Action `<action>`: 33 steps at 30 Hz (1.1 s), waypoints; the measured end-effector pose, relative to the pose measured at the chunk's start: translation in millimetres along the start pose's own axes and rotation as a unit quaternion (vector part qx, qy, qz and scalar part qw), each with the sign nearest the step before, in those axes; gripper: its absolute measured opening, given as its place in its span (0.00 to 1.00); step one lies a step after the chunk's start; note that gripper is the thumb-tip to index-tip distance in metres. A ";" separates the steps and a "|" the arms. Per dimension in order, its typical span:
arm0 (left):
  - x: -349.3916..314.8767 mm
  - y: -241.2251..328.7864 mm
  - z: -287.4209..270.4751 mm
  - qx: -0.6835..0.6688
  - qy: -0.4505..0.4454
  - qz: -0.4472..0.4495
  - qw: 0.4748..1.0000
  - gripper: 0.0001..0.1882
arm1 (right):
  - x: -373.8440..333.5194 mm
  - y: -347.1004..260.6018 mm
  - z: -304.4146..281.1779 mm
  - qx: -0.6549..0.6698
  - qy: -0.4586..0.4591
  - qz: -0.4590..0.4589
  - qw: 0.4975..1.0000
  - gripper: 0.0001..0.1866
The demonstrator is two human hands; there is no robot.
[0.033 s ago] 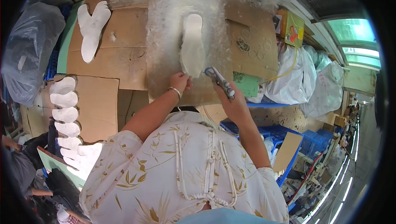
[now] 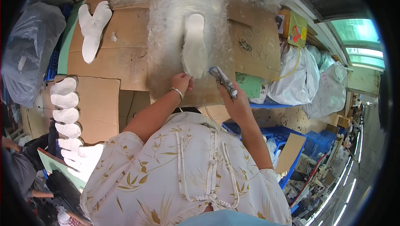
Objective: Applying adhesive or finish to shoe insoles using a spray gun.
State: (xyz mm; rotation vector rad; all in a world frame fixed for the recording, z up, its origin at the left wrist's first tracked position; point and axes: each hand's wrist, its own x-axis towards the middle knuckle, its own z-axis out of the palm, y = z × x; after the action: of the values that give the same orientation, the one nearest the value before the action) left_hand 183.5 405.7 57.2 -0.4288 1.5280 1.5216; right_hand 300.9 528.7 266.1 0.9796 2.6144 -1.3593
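A white shoe sole lies lengthwise on a cardboard-covered bench, in a patch of white fluffy overspray. My left hand, with a bracelet on the wrist, pinches the sole's near end. My right hand grips a slim metal spray tool. Its tip points at the sole's near end, just right of my left fingers.
Two white soles lie at the bench's far left. A row of several more soles runs down a cardboard sheet on my left. A grey plastic bag sits far left, white bags and blue crates on the right.
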 end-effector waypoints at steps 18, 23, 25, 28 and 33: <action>-0.9 2.3 0.9 -0.017 0.013 -0.009 1.000 0.08 | -20.8 10.5 -2.7 -0.036 -0.018 0.007 0.999 0.14; -3.1 3.8 1.2 -0.019 0.021 -0.008 1.000 0.07 | -22.5 7.2 -3.7 -0.029 -0.043 0.016 0.998 0.14; -1.7 1.8 0.9 -0.015 0.012 -0.008 1.000 0.06 | -22.8 9.6 -5.4 -0.039 -0.024 0.011 0.999 0.14; 2.5 0.0 -0.2 -0.014 0.003 -0.006 1.000 0.06 | -25.0 8.5 -8.4 -0.001 -0.082 0.022 0.996 0.13; 4.6 9.6 -1.7 0.000 -0.008 0.007 1.000 0.06 | -17.4 11.7 -20.4 0.044 0.053 -0.015 0.998 0.13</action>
State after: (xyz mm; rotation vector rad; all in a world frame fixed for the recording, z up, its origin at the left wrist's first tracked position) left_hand 173.1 407.5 59.1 -0.4056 1.5216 1.5310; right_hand 326.2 539.9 275.5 1.0559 2.6748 -1.4796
